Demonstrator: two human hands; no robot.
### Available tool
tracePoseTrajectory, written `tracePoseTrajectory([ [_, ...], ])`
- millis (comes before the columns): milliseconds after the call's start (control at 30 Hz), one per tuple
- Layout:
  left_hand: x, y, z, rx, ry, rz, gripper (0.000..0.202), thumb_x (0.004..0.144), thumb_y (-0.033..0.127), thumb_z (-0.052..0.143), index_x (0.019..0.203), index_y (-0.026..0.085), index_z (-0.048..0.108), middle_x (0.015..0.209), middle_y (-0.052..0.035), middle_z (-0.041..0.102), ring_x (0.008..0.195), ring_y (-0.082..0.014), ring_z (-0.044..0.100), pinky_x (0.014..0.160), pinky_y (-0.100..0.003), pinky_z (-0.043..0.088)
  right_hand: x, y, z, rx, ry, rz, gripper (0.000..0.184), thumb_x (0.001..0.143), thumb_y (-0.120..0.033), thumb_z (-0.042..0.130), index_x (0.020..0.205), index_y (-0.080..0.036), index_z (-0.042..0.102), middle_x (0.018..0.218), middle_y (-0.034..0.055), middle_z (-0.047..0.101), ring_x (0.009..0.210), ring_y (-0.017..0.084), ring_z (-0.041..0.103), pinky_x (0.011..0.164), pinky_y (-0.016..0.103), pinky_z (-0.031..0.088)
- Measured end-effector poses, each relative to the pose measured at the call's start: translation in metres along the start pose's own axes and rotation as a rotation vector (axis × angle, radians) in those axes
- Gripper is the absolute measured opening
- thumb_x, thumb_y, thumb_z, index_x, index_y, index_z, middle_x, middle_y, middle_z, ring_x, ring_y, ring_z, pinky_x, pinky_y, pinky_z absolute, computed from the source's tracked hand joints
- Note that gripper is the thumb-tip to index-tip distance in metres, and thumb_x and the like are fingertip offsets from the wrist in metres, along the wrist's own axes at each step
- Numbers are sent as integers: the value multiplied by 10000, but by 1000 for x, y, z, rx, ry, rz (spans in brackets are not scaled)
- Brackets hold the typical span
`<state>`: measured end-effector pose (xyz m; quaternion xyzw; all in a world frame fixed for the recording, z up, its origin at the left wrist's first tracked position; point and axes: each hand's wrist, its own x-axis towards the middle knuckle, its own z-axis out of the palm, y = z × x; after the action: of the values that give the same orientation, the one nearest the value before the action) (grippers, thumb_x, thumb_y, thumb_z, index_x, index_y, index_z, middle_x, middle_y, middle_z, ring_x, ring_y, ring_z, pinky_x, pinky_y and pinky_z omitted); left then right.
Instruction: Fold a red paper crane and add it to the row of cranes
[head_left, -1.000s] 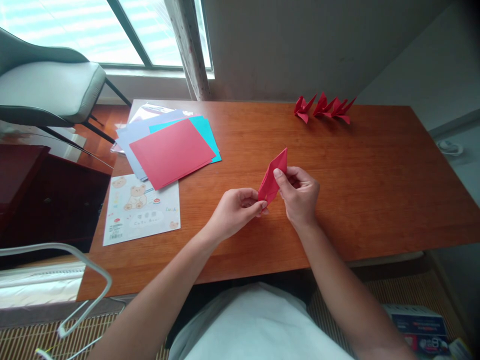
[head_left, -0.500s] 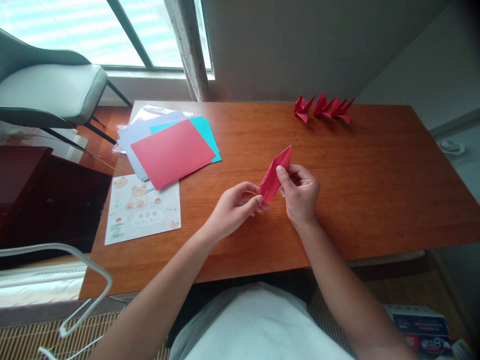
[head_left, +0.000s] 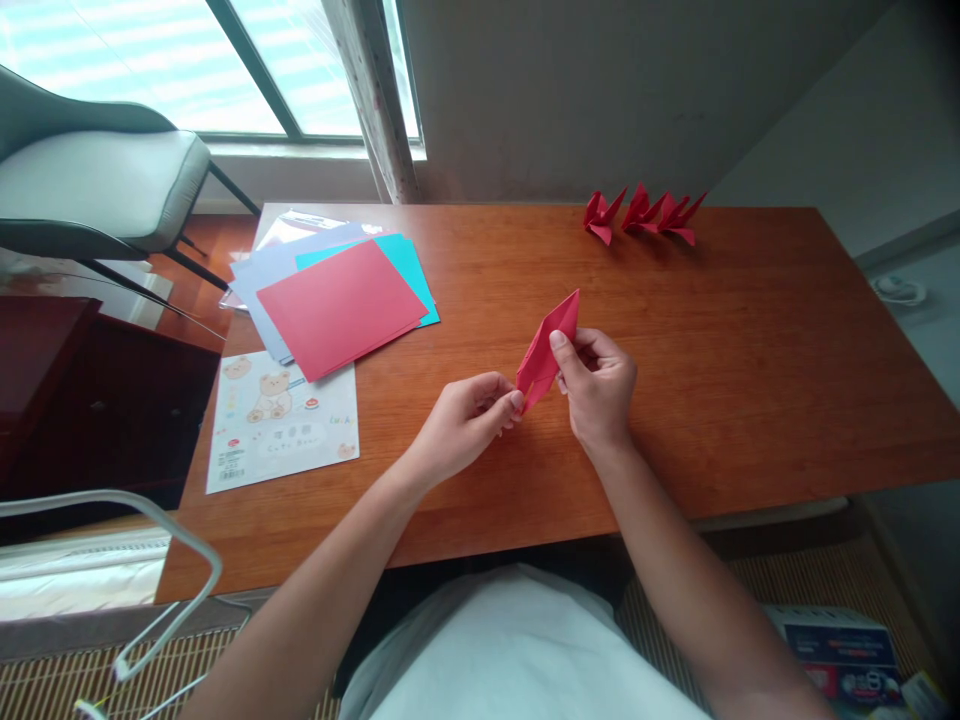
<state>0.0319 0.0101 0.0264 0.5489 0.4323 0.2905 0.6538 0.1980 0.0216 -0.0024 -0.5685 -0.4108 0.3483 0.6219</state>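
A folded red paper (head_left: 541,358), long and diamond-shaped with pointed ends, is held tilted above the wooden table. My right hand (head_left: 601,385) is closed on its right side, the thumb pressed flat on the near face and the fingers behind. At the lower left tip, my left hand (head_left: 472,415) pinches the paper between thumb and forefinger; its other fingers are curled and partly hidden. Several folded red paper cranes stand in a row at the table's far side, among them a left crane (head_left: 602,217) and a right crane (head_left: 679,219).
Red paper sheets (head_left: 341,310) lie over turquoise sheets (head_left: 421,285) and pale lilac sheets (head_left: 262,300) on the table's left. A white bear-print sheet (head_left: 285,430) is nearer me. A chair (head_left: 105,180) stands by the window, and a white hanger (head_left: 187,535) is at lower left.
My left fingers have drawn closer together at the paper's lower tip and shifted slightly down. My right hand keeps its hold. The whole view has moved a little.
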Motion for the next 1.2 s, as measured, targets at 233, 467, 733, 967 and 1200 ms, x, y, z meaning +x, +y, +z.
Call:
tracePoseTrajectory([
  [233, 4, -2, -2, -128, 98, 27, 302, 834, 447, 729, 838, 146, 702, 777, -26, 691, 677, -129, 585, 632, -231, 449, -9, -6, 4, 27, -233, 56, 278, 827, -480, 750, 792, -211, 688, 576, -46, 613, 416, 82, 478, 379, 220, 365],
  [467, 1, -1, -3, -140, 128, 12, 287, 832, 429, 724, 808, 144, 712, 760, -29, 698, 673, -140, 590, 643, -239, 447, -9, -6, 3, 60, -349, 101, 263, 839, -469, 739, 804, -215, 679, 576, -49, 600, 444, 88, 484, 401, 221, 385],
  [733, 0, 1, -4, -110, 128, 32, 283, 842, 415, 690, 745, 149, 694, 673, 0, 629, 598, -116, 508, 573, -238, 385, -9, -12, 0, 88, -468, 135, 219, 815, -418, 755, 797, -211, 686, 699, -23, 656, 556, 103, 539, 499, 232, 449],
  [967, -2, 5, -4, 3, 125, 10, 263, 825, 302, 637, 615, 157, 573, 579, 36, 495, 550, -84, 399, 512, -227, 274, -6, -6, -5, 188, -494, 242, 206, 811, -387, 774, 793, -204, 681, 648, -35, 640, 532, 97, 533, 487, 227, 431],
  [1200, 1, 6, -13, -51, 181, -41, 159, 717, 252, 762, 797, 149, 672, 672, 33, 596, 604, -91, 484, 558, -208, 337, -5, -2, -5, 175, -316, 190, 208, 765, -359, 806, 875, -217, 702, 697, -30, 670, 525, 101, 553, 459, 230, 431],
])
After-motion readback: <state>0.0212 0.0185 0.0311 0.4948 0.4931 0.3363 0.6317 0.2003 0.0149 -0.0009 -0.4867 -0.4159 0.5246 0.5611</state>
